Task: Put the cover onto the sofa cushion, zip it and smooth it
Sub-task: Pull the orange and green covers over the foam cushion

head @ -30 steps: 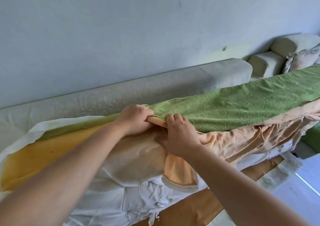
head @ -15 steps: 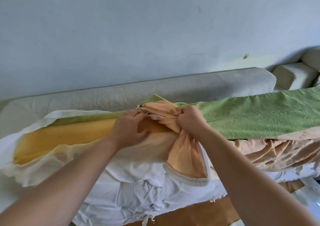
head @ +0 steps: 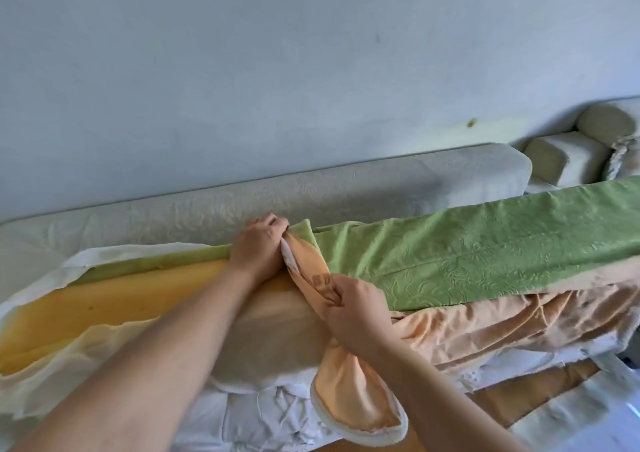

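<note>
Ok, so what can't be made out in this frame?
Head view only.
1. The zip: not visible; bunched peach lining of the cover hides the opening edge.
2. The left hand: fingertips curled out of sight into the cover.
3. The cushion: right end under the cover, cut by the frame edge.

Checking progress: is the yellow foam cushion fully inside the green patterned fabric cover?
No, the yellow foam cushion lies bare to the left of the left hand, where the green patterned fabric cover stops.

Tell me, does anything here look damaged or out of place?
The white liner gapes open at the left end, baring yellow foam. The green cover sits bunched midway, peach lining turned outward.
</note>
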